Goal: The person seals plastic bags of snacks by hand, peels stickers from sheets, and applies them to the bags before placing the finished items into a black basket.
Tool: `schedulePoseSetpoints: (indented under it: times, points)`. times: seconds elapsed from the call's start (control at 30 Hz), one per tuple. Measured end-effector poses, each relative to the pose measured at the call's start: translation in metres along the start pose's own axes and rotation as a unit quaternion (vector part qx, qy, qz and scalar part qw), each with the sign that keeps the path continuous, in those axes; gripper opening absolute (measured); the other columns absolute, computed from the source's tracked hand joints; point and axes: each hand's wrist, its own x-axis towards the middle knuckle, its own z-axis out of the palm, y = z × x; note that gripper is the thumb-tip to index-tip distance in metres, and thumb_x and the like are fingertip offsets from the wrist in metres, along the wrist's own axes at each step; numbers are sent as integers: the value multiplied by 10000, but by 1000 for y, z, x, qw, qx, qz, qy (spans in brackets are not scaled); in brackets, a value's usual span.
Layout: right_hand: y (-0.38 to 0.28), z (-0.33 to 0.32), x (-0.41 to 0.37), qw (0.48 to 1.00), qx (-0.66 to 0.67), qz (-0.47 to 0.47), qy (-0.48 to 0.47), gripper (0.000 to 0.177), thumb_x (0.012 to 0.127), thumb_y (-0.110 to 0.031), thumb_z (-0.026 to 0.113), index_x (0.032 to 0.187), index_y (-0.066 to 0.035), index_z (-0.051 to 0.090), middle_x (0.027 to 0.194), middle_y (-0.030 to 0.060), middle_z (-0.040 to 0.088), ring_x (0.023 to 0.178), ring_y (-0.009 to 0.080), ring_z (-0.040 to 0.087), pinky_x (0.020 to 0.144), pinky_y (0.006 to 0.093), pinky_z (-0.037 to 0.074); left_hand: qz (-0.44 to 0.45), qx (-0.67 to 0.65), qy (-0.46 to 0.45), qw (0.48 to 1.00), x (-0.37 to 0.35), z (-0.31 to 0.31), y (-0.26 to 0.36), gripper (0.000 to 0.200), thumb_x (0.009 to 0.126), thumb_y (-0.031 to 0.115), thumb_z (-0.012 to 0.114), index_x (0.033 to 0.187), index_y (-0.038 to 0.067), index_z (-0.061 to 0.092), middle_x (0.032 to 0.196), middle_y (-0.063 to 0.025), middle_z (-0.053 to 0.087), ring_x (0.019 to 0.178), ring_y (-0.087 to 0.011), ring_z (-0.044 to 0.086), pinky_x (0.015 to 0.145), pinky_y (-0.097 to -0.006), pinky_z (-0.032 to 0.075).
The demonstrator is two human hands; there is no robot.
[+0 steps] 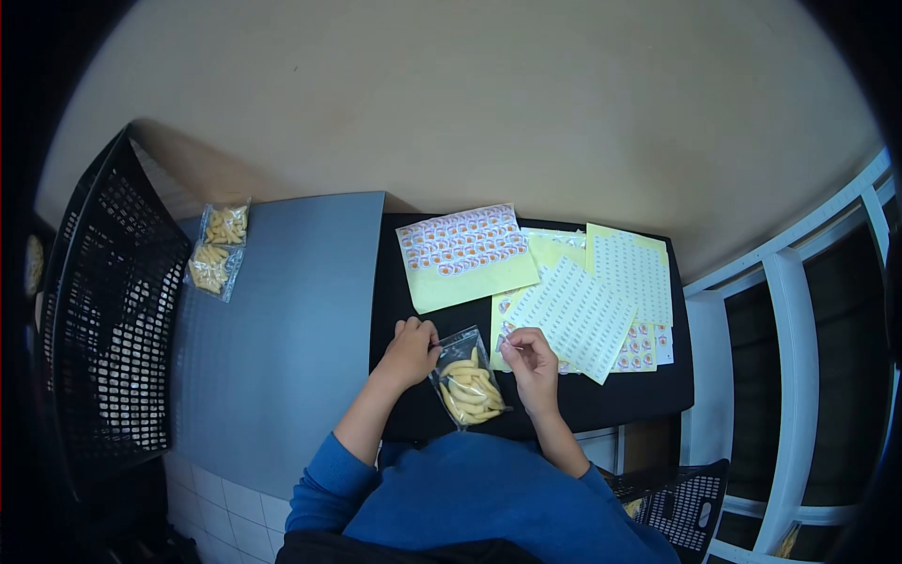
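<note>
A clear zip bag point(470, 390) filled with yellow curved pieces lies on the black cloth in front of my body. My left hand point(411, 350) is at the bag's upper left corner, fingers bent together against its edge; what they hold, if anything, is hidden. To the right of the bag, my right hand point(529, 362) pinches a small sticker point(507, 344) between thumb and fingertips. Just beyond that hand lie a sheet of small printed text labels point(573, 315) and a yellow-backed sheet of round stickers point(467, 246), partly used.
Two filled bags point(226, 226) point(211, 268) lie at the left on a grey board point(282, 329). A tall black basket point(113, 310) stands at the far left. Another black basket point(681, 512) is at the lower right, near a white metal frame point(789, 376).
</note>
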Motion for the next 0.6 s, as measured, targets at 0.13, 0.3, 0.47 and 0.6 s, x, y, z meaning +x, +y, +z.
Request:
schedulePoseSetpoints:
  times: [0.13,0.3,0.47,0.6]
  points:
    - [16,1,-6,998,-55,2,10,105,782,-4,596,840,-21,510,925,51,497,850,119,529,708,215,432,86,-309,26,947,12,7,1,66,853,58,497,856,1,464,799,-88,581,696,-171,606,600,-249,460]
    - [19,0,-14,980,107,137,-94,350,763,33,610,1023,-54,393,998,88,507,898,147,560,760,255,463,54,-482,15,874,13,6,21,82,877,53,464,910,-20,447,815,-102,575,769,-145,610,638,-240,486]
    - [16,5,-11,982,122,128,-67,420,742,87,597,1065,-52,368,1004,97,506,930,149,545,799,255,465,17,-624,67,779,11,17,23,408,862,121,528,1173,-16,303,1046,-165,508,941,-202,555,764,-272,467]
    - [17,-1,-1,989,110,99,8,439,738,90,597,1078,-61,365,1054,82,470,966,144,515,821,253,443,70,-514,-74,852,-5,25,20,665,777,158,648,1266,-17,232,1162,-147,444,1080,-186,459,911,-307,386]
